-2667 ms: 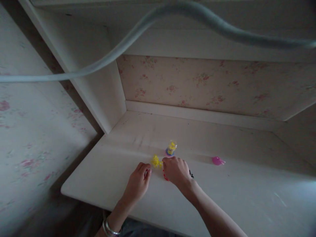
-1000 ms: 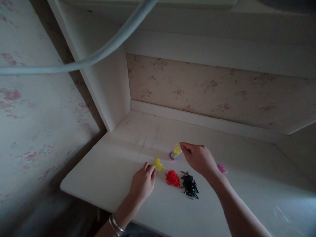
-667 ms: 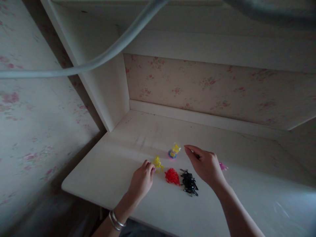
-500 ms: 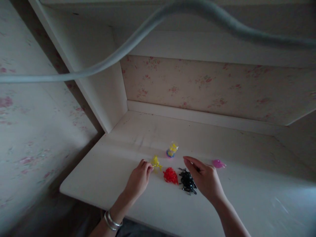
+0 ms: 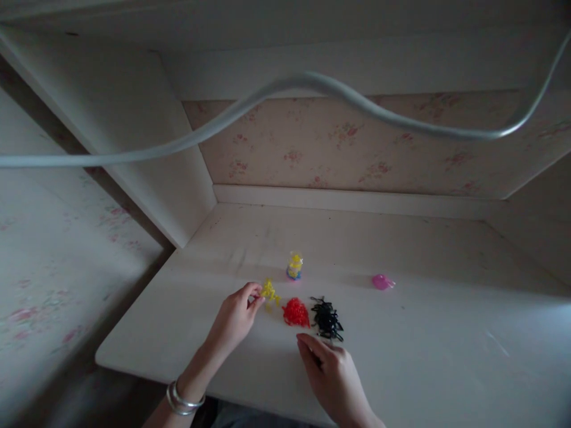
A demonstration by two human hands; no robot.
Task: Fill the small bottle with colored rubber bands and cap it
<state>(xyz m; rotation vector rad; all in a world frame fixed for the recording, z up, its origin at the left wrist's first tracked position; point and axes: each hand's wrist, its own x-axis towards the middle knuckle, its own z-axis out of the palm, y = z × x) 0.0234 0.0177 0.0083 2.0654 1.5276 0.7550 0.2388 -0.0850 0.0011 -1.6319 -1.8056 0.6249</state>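
Floral wallpaper (image 5: 348, 148) (dimly lit), white desk (image 5: 423, 356).

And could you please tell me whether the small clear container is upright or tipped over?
Upright: the clear container stands on the white tabletop, its blue part below the yellow.

The left hand (image 5: 236, 310) is at the yellow pile (image 5: 269, 290). The right hand (image 5: 333, 375), pinched closed, is near the red pile (image 5: 295, 312) and black pile (image 5: 327, 319). The jar (image 5: 295, 266) stands upright.
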